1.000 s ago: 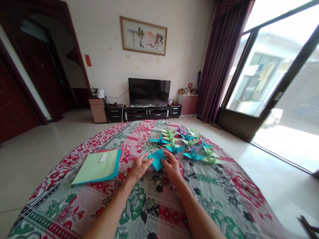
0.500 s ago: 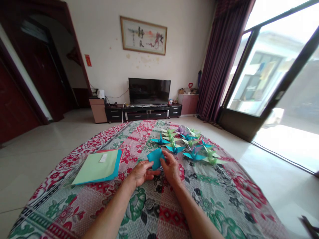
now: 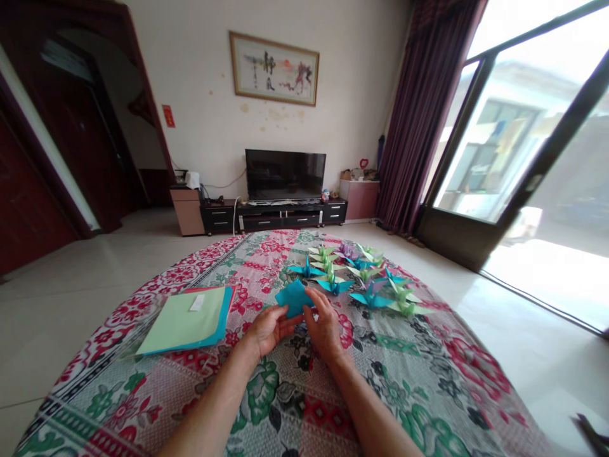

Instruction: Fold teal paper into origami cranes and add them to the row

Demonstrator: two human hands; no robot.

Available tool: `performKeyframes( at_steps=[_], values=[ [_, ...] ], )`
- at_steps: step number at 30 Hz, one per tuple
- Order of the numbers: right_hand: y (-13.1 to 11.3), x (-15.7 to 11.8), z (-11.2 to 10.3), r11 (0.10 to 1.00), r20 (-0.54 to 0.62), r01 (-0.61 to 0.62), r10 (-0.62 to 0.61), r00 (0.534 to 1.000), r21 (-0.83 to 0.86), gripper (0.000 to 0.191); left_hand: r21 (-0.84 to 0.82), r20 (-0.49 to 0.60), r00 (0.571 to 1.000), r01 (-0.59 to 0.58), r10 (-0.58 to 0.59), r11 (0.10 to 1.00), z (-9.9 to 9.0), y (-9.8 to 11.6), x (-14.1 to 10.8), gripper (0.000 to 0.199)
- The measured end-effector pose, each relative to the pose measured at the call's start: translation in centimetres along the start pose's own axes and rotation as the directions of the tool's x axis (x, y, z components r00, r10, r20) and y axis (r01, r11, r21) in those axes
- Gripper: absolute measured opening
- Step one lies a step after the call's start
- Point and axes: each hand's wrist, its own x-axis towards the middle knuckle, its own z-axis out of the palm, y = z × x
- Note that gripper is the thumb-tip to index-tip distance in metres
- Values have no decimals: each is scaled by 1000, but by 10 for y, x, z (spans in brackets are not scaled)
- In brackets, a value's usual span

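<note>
A piece of blue folded paper [image 3: 292, 297] is held between my two hands, just above the tablecloth at the middle of the table. My left hand [image 3: 270, 329] pinches its lower left edge, thumb on top and fingers beneath. At the right edge, my right hand [image 3: 324, 320] grips the paper between thumb and fingers. Past my hands stand several folded paper cranes in blue, green and purple; a blue crane [image 3: 335, 287] is among the nearest. The underside of the folded paper is hidden.
On the left lies a stack of coloured paper sheets [image 3: 185, 320], pale green on top, with a small white slip [image 3: 196, 303] on it. A floral tablecloth [image 3: 413, 381] covers the round table. Beyond it stands a television [image 3: 285, 174] on a low black cabinet.
The blue paper has shifted slightly left and tilted, showing a wider face. My right fingers have moved a little left along with it.
</note>
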Motion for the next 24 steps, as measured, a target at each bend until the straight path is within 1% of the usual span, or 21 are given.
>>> performKeyframes(
  at_steps=[5,7,9,12,14,16,18,19,21,24],
  values=[
    [-2,-1,-3,992,87,107,-101,991,-72,44,-21,-46,999,0,-1,1000,-1,-1,2,6],
    [-3,-2,-3,990,120,120,-110,987,-76,45,-23,-59,998,-1,-1,1000,-1,-1,3,5],
    [-2,-2,-2,992,115,112,-105,988,-56,41,-21,-52,999,-10,9,1000,-1,0,3,5],
    [-1,-1,0,999,26,36,-37,999,28,30,1,-19,999,-27,27,1000,0,1,0,9],
    [1,-1,1,996,-18,-31,33,999,84,22,36,38,999,-25,24,999,0,2,-4,18],
    [2,0,0,994,-20,-70,72,997,87,18,63,128,992,-7,-1,998,-1,5,-7,24],
    [1,1,-2,996,-13,-71,72,997,52,16,67,203,978,25,-38,997,-3,8,-9,25],
    [0,1,-3,997,-9,-63,64,998,38,16,66,220,974,43,-57,997,-5,9,-10,26],
    [-2,2,-5,999,16,-39,38,999,36,16,78,224,971,66,-82,995,-9,13,-10,33],
    [-7,3,-8,998,84,-17,12,996,67,16,147,177,980,65,-91,987,-13,18,-10,39]
  ],
)
